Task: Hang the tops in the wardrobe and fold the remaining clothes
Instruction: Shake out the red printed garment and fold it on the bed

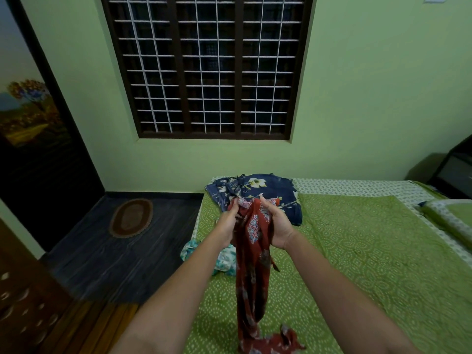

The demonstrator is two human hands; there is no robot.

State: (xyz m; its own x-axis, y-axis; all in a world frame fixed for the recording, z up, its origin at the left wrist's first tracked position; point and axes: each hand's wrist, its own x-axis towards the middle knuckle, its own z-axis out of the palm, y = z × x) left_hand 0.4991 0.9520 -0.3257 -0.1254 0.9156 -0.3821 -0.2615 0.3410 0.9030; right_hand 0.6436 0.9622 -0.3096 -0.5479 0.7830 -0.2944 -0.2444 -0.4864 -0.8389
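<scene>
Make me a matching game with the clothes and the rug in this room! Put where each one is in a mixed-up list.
Things:
1. red printed garment
2. navy floral garment
3. teal and white garment
4. oval brown rug

Places:
A. on the dark floor by the wall
B. bunched at the bed's left edge, under the left arm
C. held up in both hands' grip, its end trailing on the green bedspread
D. spread at the bed's far corner, under the window

Pairs: 1-C, 2-D, 3-B, 4-A
</scene>
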